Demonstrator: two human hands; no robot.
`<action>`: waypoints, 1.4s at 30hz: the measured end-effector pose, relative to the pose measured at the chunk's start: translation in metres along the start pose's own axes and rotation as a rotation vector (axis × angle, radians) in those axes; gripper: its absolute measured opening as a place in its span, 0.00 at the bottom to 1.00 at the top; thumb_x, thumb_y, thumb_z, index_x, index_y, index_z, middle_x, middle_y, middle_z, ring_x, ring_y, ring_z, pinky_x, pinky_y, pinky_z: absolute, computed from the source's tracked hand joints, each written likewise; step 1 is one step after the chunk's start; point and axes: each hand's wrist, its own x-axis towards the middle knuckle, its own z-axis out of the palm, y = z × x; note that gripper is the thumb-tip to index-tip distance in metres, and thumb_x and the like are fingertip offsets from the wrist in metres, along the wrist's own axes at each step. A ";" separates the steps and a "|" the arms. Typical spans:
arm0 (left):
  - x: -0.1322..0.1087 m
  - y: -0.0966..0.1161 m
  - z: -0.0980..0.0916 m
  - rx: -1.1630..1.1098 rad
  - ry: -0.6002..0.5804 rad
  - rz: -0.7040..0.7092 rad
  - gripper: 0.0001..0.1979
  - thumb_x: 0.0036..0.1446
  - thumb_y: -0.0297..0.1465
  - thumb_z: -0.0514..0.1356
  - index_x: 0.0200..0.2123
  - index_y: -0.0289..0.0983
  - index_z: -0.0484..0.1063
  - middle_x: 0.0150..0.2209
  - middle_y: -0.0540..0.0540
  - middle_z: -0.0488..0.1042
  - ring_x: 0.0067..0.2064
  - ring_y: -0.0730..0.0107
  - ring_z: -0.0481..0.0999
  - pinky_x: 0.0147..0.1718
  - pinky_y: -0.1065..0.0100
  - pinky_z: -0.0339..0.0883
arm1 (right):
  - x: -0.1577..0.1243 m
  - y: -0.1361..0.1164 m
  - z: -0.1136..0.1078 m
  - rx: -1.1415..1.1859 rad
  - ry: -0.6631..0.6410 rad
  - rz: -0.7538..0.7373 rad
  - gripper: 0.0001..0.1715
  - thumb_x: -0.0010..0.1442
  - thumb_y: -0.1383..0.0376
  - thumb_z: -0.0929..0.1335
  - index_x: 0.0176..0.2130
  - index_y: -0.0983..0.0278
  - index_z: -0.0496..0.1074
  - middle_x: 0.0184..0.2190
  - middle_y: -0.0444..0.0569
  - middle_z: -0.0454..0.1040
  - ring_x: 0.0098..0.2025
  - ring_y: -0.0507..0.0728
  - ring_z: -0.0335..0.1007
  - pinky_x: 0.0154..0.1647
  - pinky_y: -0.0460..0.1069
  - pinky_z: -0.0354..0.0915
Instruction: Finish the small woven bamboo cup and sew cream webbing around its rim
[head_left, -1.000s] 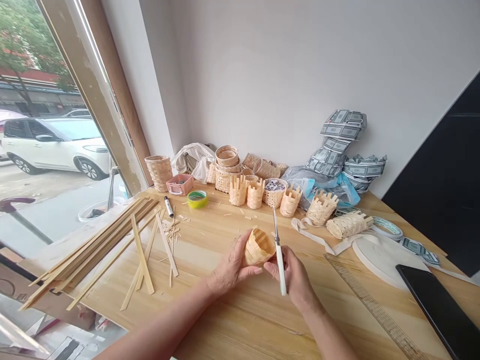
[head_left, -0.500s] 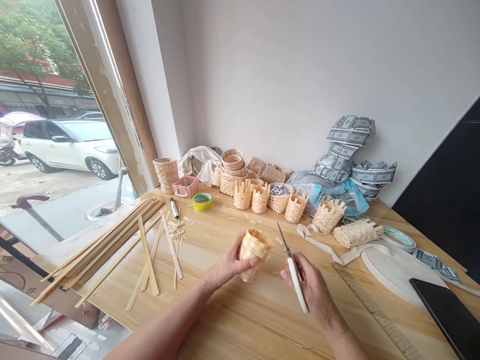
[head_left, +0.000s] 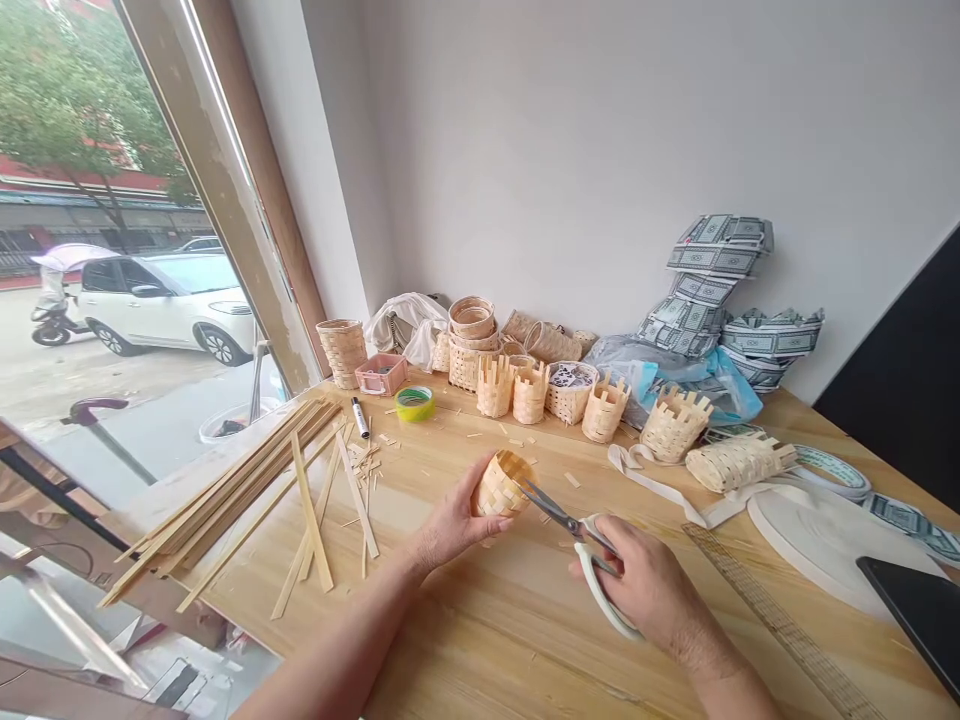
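My left hand (head_left: 459,515) is wrapped round a small woven basket (head_left: 496,492) of pale wood strips, held tilted above the table with its mouth toward the right. White-handled scissors (head_left: 592,545) are in my right hand (head_left: 637,570), fingers through the handles. Their blades are parted and reach the basket's rim; whether a strip lies between them is hard to tell. Beyond my hands, small wooden offcuts (head_left: 572,480) are scattered on the wooden table (head_left: 450,650).
Several woven baskets (head_left: 529,393) line the back. Long wood strips (head_left: 225,500), a marker (head_left: 360,418) and green-yellow tape (head_left: 414,403) lie left. To the right are a ruler (head_left: 780,620), a white ribbon roll (head_left: 840,545) and a black tablet-like device (head_left: 911,615).
The scissors have swung from pointing upward to pointing left, their blades now open at the basket's rim. The basket has turned and tilted in my left hand. The view has shifted slightly left.
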 end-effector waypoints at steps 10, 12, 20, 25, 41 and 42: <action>-0.001 0.008 -0.006 0.156 -0.049 0.040 0.38 0.47 0.36 0.62 0.59 0.40 0.48 0.57 0.41 0.58 0.57 0.55 0.58 0.55 0.58 0.52 | -0.001 -0.005 -0.006 -0.135 0.028 -0.059 0.09 0.51 0.59 0.66 0.28 0.61 0.61 0.25 0.43 0.67 0.26 0.53 0.62 0.26 0.45 0.55; -0.001 0.008 -0.005 0.154 -0.053 0.027 0.38 0.47 0.36 0.63 0.59 0.40 0.49 0.57 0.41 0.59 0.57 0.54 0.58 0.55 0.58 0.52 | -0.001 -0.006 -0.005 -0.119 0.031 -0.065 0.09 0.52 0.60 0.66 0.28 0.61 0.61 0.26 0.43 0.68 0.27 0.53 0.63 0.27 0.45 0.56; 0.001 0.001 -0.002 -0.175 0.017 0.005 0.46 0.46 0.35 0.64 0.61 0.41 0.37 0.60 0.40 0.51 0.60 0.56 0.52 0.57 0.58 0.46 | 0.002 0.005 0.001 -0.067 0.148 0.153 0.16 0.54 0.53 0.61 0.24 0.60 0.55 0.19 0.42 0.64 0.22 0.52 0.59 0.25 0.45 0.54; 0.000 0.009 0.000 -0.401 0.000 -0.064 0.45 0.46 0.32 0.64 0.60 0.44 0.38 0.56 0.41 0.57 0.57 0.55 0.56 0.55 0.56 0.50 | 0.008 0.015 -0.006 -0.273 -0.016 0.517 0.17 0.54 0.50 0.58 0.24 0.59 0.58 0.22 0.46 0.70 0.26 0.58 0.65 0.24 0.48 0.52; 0.002 -0.001 -0.004 -0.865 0.084 -0.164 0.24 0.52 0.36 0.58 0.52 0.43 0.59 0.51 0.42 0.65 0.50 0.55 0.66 0.46 0.55 0.61 | -0.002 0.051 -0.025 -0.355 -0.165 0.712 0.18 0.50 0.53 0.60 0.28 0.63 0.71 0.33 0.58 0.74 0.33 0.64 0.71 0.28 0.53 0.61; 0.003 -0.002 -0.006 -0.865 0.106 -0.168 0.23 0.52 0.36 0.58 0.52 0.42 0.60 0.51 0.41 0.66 0.50 0.55 0.66 0.46 0.55 0.61 | -0.003 0.051 -0.026 -0.355 -0.162 0.709 0.17 0.50 0.54 0.61 0.29 0.63 0.71 0.33 0.58 0.74 0.33 0.64 0.71 0.28 0.52 0.61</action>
